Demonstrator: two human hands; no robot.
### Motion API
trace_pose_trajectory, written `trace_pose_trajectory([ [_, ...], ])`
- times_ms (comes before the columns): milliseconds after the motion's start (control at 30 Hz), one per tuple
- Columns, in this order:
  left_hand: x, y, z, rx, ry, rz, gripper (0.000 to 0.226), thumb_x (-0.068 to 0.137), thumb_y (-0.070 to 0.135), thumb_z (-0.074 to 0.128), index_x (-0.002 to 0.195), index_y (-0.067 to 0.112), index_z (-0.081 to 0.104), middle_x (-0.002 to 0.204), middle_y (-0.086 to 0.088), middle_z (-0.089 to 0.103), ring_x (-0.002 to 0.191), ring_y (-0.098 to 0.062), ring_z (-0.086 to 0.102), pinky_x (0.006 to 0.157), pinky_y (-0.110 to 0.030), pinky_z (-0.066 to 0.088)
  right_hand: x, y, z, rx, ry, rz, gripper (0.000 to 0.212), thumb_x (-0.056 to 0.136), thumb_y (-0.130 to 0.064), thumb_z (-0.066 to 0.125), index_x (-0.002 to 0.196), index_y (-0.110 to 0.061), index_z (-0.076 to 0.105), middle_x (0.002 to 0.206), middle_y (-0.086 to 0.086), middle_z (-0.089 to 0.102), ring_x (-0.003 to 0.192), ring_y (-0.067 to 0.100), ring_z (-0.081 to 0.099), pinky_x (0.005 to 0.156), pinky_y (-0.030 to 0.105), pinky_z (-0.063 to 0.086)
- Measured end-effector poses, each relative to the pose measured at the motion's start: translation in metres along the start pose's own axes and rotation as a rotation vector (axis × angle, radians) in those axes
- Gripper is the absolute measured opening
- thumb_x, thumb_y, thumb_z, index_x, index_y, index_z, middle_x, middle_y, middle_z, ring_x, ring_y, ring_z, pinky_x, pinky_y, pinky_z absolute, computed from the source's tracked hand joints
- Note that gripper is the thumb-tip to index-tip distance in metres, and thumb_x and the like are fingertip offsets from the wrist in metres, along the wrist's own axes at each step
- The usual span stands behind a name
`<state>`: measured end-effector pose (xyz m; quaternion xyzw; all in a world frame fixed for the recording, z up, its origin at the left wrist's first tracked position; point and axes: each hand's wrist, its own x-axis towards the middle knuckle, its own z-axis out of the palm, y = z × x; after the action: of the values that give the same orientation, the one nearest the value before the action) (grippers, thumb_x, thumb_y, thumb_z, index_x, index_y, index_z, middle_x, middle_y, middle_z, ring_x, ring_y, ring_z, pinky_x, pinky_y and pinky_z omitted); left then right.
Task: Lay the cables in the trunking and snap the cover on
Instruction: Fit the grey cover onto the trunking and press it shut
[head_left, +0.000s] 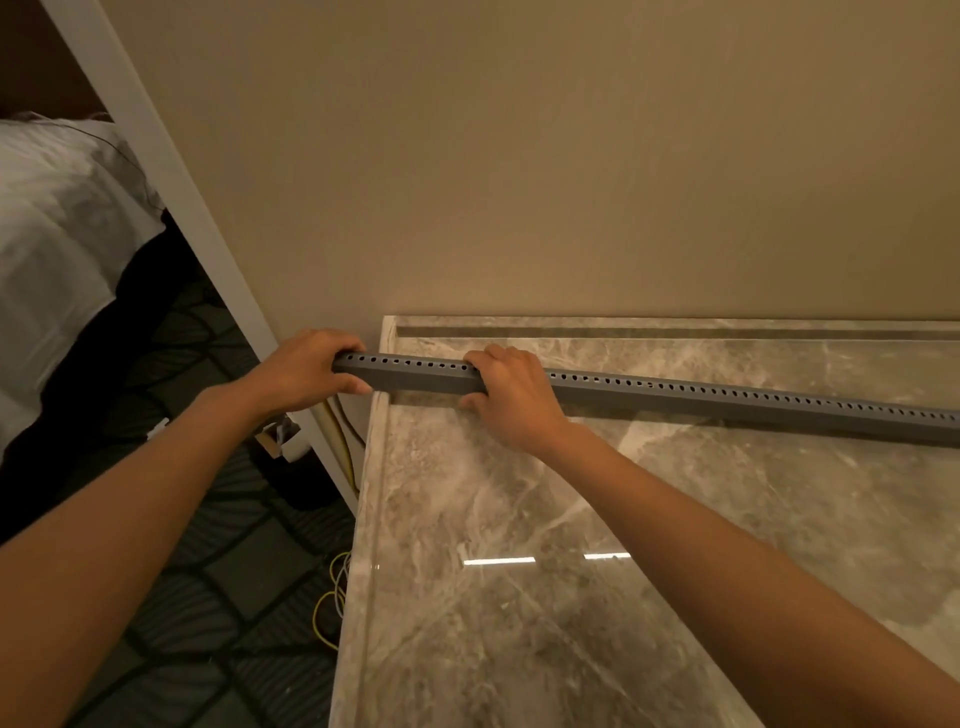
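A long grey trunking (727, 402) with a row of small holes along its upper edge lies across the back of the marble top (597, 597), running off the right edge of view. Its left end sticks out past the top's left edge. My left hand (306, 371) grips that left end, fingers curled over it and thumb underneath. My right hand (511, 397) grips the trunking a short way to the right, fingers wrapped over its top. Yellow cables (332, 608) hang down beside the marble top onto the floor. I cannot see inside the trunking.
A beige wall (571, 156) rises right behind the marble top. A white frame (171, 171) slants down at the left, with a bed in white sheets (57, 234) beyond it. Dark patterned carpet (223, 597) covers the floor at the left.
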<state>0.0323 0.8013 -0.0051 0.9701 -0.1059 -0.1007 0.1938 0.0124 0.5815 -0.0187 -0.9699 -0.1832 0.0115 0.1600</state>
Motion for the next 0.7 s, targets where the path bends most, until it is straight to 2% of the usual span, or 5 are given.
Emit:
trace_pose_trajectory([
  [133, 0.003, 0.003, -0.002, 0.099, -0.036, 0.011, 0.023, 0.082, 0.02, 0.069, 0.098, 0.005, 0.062, 0.09, -0.011, 0.061, 0.077, -0.018, 0.049, 0.057, -0.017, 0.031, -0.002, 0.008, 0.002, -0.061, 0.009, -0.016, 0.032, 0.09, -0.023, 0.053, 0.117, -0.007, 0.05, 0.118, 0.011, 0.056, 0.109, 0.029, 0.048, 0.1, 0.037, 0.03],
  [233, 0.003, 0.007, -0.002, 0.136, -0.035, -0.009, 0.024, 0.083, 0.022, 0.068, 0.1, 0.006, 0.061, 0.099, -0.014, 0.064, 0.08, -0.017, 0.049, 0.056, -0.024, 0.033, 0.003, 0.007, -0.001, -0.056, -0.03, -0.029, 0.033, 0.09, -0.022, 0.054, 0.117, -0.006, 0.05, 0.119, 0.012, 0.055, 0.11, 0.029, 0.047, 0.098, 0.037, 0.032],
  [433, 0.002, 0.043, 0.015, 0.274, 0.064, 0.095, 0.04, 0.085, 0.035, 0.063, 0.116, 0.01, 0.056, 0.115, -0.01, 0.059, 0.102, -0.024, 0.054, 0.085, -0.034, 0.043, 0.004, 0.013, -0.011, 0.034, -0.1, -0.027, 0.03, 0.085, -0.019, 0.061, 0.11, -0.003, 0.055, 0.11, 0.016, 0.059, 0.103, 0.032, 0.051, 0.086, 0.036, 0.037],
  [600, 0.011, 0.078, 0.03, 0.228, 0.027, 0.118, 0.04, 0.086, 0.033, 0.063, 0.118, 0.012, 0.053, 0.12, -0.008, 0.057, 0.111, -0.024, 0.051, 0.092, -0.034, 0.04, -0.007, 0.042, -0.021, 0.027, -0.097, 0.101, 0.033, 0.079, -0.027, 0.068, 0.102, -0.005, 0.058, 0.104, 0.014, 0.065, 0.096, 0.031, 0.058, 0.082, 0.035, 0.04],
  [700, 0.018, 0.102, 0.04, 0.193, 0.006, 0.105, 0.036, 0.085, 0.032, 0.064, 0.113, 0.011, 0.054, 0.119, -0.008, 0.057, 0.111, -0.026, 0.052, 0.09, -0.035, 0.041, -0.014, 0.059, -0.031, 0.122, -0.115, 0.182, 0.036, 0.076, -0.027, 0.072, 0.102, -0.004, 0.06, 0.1, 0.013, 0.064, 0.092, 0.027, 0.056, 0.075, 0.031, 0.037],
])
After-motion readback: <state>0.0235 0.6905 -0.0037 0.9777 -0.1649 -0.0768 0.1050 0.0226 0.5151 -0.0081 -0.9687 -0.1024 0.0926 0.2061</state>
